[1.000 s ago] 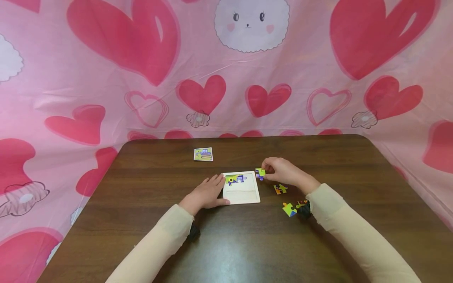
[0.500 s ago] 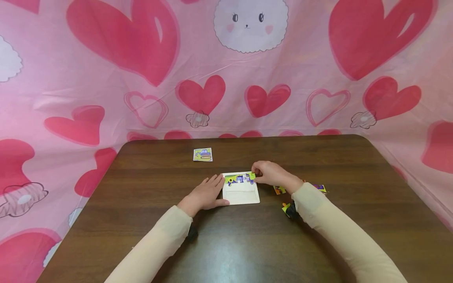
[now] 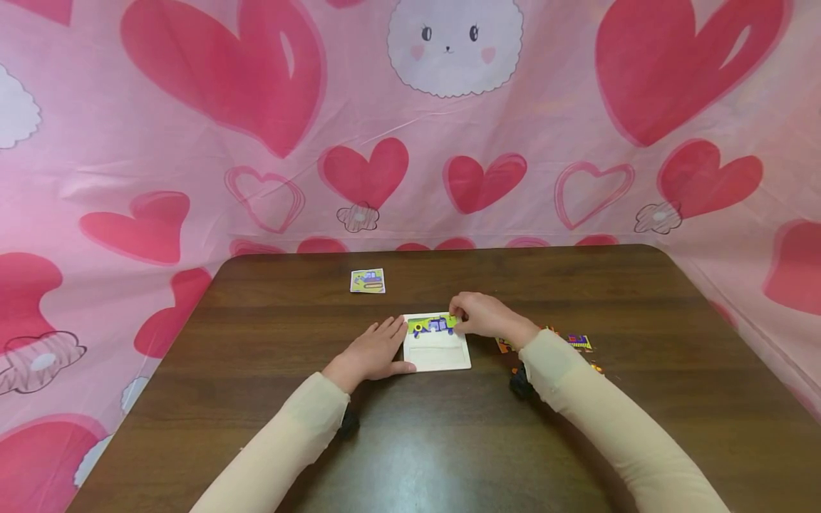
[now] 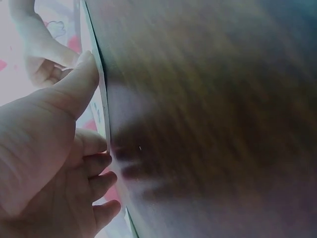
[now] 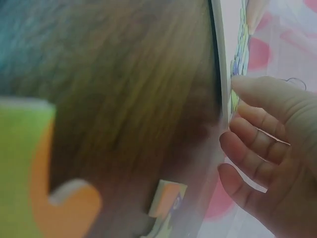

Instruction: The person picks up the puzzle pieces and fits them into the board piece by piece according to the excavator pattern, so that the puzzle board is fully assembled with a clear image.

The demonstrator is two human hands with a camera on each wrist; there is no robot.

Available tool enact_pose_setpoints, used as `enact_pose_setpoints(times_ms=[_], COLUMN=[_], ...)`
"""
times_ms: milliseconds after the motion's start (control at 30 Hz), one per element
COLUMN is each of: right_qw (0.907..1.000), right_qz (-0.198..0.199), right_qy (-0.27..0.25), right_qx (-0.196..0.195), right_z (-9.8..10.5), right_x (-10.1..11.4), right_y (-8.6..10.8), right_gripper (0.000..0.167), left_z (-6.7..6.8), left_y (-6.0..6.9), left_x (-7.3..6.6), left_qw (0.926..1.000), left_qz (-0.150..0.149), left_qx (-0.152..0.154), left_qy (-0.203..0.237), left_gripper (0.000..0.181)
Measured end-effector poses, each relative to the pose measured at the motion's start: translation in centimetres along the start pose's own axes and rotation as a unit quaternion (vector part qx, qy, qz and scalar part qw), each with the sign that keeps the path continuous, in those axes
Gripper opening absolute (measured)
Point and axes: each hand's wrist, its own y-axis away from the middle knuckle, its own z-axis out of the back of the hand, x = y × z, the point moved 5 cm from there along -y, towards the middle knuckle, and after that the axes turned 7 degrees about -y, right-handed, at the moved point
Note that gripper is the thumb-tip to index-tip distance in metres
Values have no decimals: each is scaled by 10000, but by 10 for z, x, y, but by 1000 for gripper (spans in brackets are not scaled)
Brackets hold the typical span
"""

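Note:
A white puzzle tray (image 3: 439,360) lies flat on the table in the head view. Joined green and purple jigsaw pieces (image 3: 435,325) run along its far side. My left hand (image 3: 370,352) rests on the tray's left rim with fingers extended and the thumb at the near corner. At the far right corner my right hand (image 3: 489,314) pinches a puzzle piece between thumb and fingers, and mostly hides it. In the right wrist view the thumb presses at the edge of the coloured pieces (image 5: 239,54).
Several loose puzzle pieces (image 3: 580,343) lie right of the tray, partly covered by the right forearm. One green and orange piece (image 5: 20,168) looms close in the right wrist view. A small picture card (image 3: 368,281) sits at the back of the brown table (image 3: 423,442).
My right hand has carried a puzzle piece leftward from beside the tray into its far right corner, against the other pieces. The left hand has stayed in place.

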Motion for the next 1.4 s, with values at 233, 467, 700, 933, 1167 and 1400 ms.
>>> enact_pose_setpoints(times_ms=[233, 467, 700, 933, 1167, 1400], right_qw=[9999, 9999, 9996, 9996, 9995, 9996], right_qz=[110, 64, 185, 179, 102, -54], right_qy=[-22, 98, 210, 234, 307, 287], right_qx=[64, 40, 21, 28, 22, 48], right_z=[-1, -2, -2, -1, -2, -2], right_x=[2, 3, 4, 4, 6, 5], right_y=[1, 1, 1, 3, 0, 1], right_gripper=[27, 29, 35, 29, 28, 28], left_z=[0, 1, 3, 4, 5, 4], left_y=[-1, -1, 0, 0, 0, -1], left_x=[1, 1, 1, 0, 0, 0], left_qw=[10000, 9999, 9998, 9998, 9998, 9998], left_qz=[26, 48, 65, 16, 35, 31], left_qx=[43, 106, 161, 142, 140, 146], left_qy=[41, 113, 131, 126, 130, 142], left_gripper=[84, 84, 84, 83, 83, 82])
